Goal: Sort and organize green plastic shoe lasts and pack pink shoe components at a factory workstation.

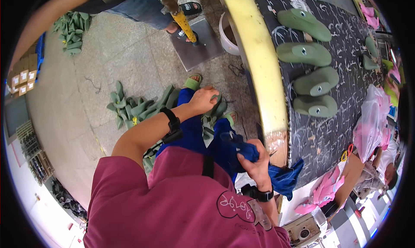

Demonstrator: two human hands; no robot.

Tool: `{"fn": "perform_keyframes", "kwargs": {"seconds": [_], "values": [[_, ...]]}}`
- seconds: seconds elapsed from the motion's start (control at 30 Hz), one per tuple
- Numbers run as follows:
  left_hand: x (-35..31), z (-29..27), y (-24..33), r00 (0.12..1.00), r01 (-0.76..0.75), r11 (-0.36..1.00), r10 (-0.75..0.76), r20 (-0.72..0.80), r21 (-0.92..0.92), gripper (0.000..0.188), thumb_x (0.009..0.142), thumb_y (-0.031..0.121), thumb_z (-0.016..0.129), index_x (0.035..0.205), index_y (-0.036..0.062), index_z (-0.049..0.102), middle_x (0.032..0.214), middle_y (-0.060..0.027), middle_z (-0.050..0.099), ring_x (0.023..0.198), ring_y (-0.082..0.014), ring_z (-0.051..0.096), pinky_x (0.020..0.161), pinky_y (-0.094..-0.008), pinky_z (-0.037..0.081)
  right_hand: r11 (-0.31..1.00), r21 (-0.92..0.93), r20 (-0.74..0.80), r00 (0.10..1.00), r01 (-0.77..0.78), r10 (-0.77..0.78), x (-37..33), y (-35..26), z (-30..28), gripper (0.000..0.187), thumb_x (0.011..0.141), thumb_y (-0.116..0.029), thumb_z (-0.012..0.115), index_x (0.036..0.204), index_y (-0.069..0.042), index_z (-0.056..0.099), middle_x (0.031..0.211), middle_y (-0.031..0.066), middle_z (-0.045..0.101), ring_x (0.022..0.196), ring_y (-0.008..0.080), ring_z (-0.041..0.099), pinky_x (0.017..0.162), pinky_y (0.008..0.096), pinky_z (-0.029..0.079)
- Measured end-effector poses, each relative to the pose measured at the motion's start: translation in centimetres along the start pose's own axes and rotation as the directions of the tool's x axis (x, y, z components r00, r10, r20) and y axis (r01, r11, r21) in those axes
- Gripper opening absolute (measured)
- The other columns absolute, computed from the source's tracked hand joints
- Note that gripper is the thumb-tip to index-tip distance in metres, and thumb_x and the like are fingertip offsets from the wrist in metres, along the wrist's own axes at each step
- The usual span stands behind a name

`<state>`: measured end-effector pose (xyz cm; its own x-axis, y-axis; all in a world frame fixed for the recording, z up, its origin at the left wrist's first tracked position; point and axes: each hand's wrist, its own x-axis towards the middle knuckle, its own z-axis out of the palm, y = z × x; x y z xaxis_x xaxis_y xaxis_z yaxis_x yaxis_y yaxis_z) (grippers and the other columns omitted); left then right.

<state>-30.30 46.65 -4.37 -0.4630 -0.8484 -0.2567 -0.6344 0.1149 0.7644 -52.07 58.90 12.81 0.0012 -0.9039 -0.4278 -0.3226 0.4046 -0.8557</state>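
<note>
My left hand [205,100] reaches down over the floor, fingers curled on the end of a green shoe sole [220,108]. Most of that sole is hidden among others below it. With my right hand [258,162] I grip a bunched dark blue cloth [246,149], held beside the table edge near my thigh. A loose end of blue cloth [287,177] hangs over the table corner by my right wrist. On the black, white-streaked tabletop [276,81], several green soles [304,54] lie in a row, each with a small round mark at its middle.
A heap of green soles [127,108] spreads across the floor at my feet; another pile [73,32] lies farther off. A person in shorts [138,8] stands by a yellow post [184,26] on a metal plate. A white bucket [227,34] touches the table's yellow edge [255,53].
</note>
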Motion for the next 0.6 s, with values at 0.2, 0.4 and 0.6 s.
{"fn": "perform_keyframes", "kwargs": {"seconds": [0.2, 0.4, 0.6], "values": [[8.6, 1.1, -8.8, 0.994, -0.054, 0.999, 0.055, 0.098, -0.007, 0.016, 0.074, 0.010, 0.056, 0.087, 0.0025, 0.059, 0.090, -0.0216, 0.059, 0.087, -0.0390, 0.058, 0.075, -0.0451, 0.048, 0.967, 0.228, -0.092, 0.986, -0.117, 0.141, 8.5, 1.3, 7.6, 0.031, 0.071, -0.006, 0.075, 0.096, -0.001, 0.057, 0.081, 0.0011, 0.058, 0.076, 0.0073, 0.053, 0.069, 0.0238, 0.046], [18.0, 4.5, -14.3, 0.947, 0.319, 0.946, -0.321, -0.023, -0.065, 0.022, 0.075, 0.022, 0.064, 0.088, 0.0042, 0.060, 0.082, -0.0198, 0.062, 0.085, -0.0376, 0.061, 0.072, -0.0413, 0.048, 0.736, 0.622, 0.180, 0.964, -0.266, 0.196, 16.0, 5.6, 13.1, 0.021, 0.077, -0.003, 0.070, 0.095, 0.002, 0.059, 0.083, 0.0011, 0.063, 0.072, 0.0070, 0.058, 0.064, 0.0230, 0.050], [26.9, 8.2, -15.9, 0.860, 0.456, 0.827, -0.504, -0.076, -0.329, 0.061, 0.075, 0.041, 0.070, 0.111, -0.0043, 0.050, 0.108, -0.0238, 0.061, 0.105, -0.0358, 0.058, 0.086, -0.0397, 0.047, 0.672, 0.654, 0.153, 0.931, -0.347, 0.332, 18.3, 12.4, 13.3, 0.027, 0.078, -0.003, 0.068, 0.103, 0.002, 0.060, 0.089, 0.0058, 0.065, 0.075, 0.0109, 0.062, 0.070, 0.0250, 0.051]]}}
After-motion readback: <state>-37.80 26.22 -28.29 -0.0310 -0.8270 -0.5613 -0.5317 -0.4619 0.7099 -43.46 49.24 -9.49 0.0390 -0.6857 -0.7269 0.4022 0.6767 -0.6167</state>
